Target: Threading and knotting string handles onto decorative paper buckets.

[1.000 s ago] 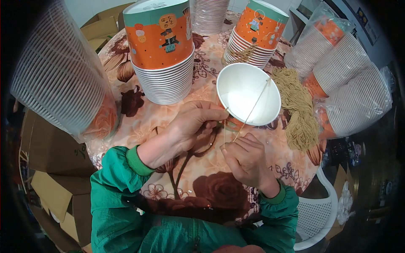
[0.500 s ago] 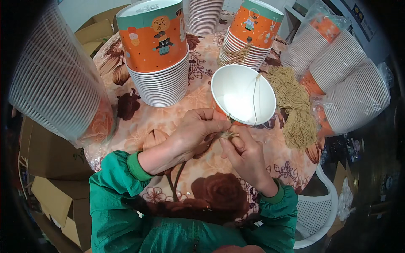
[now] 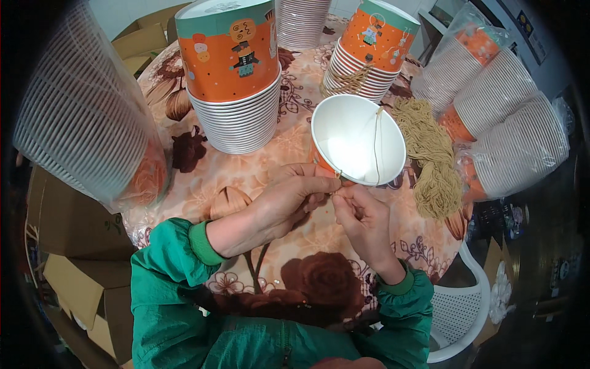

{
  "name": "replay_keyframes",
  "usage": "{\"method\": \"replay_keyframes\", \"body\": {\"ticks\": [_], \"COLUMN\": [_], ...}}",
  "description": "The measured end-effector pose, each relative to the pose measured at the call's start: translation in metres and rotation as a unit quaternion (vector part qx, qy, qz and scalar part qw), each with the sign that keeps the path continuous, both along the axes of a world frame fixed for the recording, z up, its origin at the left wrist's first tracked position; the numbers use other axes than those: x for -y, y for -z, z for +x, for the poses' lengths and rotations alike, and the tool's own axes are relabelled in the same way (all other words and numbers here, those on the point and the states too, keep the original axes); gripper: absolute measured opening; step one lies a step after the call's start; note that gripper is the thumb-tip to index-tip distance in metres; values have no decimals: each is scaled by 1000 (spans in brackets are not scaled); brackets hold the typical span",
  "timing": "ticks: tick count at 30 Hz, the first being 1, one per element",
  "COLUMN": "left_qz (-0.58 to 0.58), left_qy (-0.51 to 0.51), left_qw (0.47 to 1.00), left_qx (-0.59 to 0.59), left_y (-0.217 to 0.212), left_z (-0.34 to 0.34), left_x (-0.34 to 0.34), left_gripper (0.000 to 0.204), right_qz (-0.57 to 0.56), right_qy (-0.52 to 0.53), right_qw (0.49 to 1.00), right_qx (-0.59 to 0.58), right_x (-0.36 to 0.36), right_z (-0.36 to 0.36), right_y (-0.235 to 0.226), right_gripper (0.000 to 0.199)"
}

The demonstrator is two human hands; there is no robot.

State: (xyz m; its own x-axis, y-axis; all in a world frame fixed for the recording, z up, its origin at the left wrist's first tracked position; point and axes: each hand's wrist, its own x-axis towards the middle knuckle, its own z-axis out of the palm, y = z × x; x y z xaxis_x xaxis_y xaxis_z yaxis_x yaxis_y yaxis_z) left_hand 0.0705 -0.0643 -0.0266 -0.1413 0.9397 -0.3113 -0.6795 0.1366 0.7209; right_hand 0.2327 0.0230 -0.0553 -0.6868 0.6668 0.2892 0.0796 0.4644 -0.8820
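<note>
Both hands meet at the near-left rim of the white paper cup. Left hand and right hand are pinched together on a thin string where it enters the rim. Cup sits just far of the fingers, tilted mouth-up toward the camera. String's long axis runs near-to-far across the cup mouth. Right hand marginally nearer the cup. Bundle of tan strings right of it. Floral counter crowded: orange cup stacks far, bagged cup sleeves right.
</note>
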Motion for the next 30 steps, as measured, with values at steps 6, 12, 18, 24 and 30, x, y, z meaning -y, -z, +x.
{"method": "replay_keyframes", "body": {"ticks": [6,12,18,24,30], "left_qz": [-10,-12,-2,126,308], "left_qy": [-6,-1,17,-191,-207], "left_qw": [1000,1000,999,847,596], "left_qx": [3,17,-40,-480,-712], "left_y": [6,-1,-1,17,-1], "left_z": [-10,-12,-14,-17,-14], "left_x": [-4,-5,-4,2,-9], "left_gripper": [6,7,8,14,38], "right_qz": [93,153,133,157,185], "right_qy": [-22,-8,-25,-56,-37], "right_qw": [995,988,990,986,982], "right_qx": [26,13,29,30,4], "right_x": [4,6,6,6,4], "right_z": [2,-2,-1,3,1], "right_y": [-15,-17,-18,-24,-21], "right_gripper": [2,5,7,12,14]}}
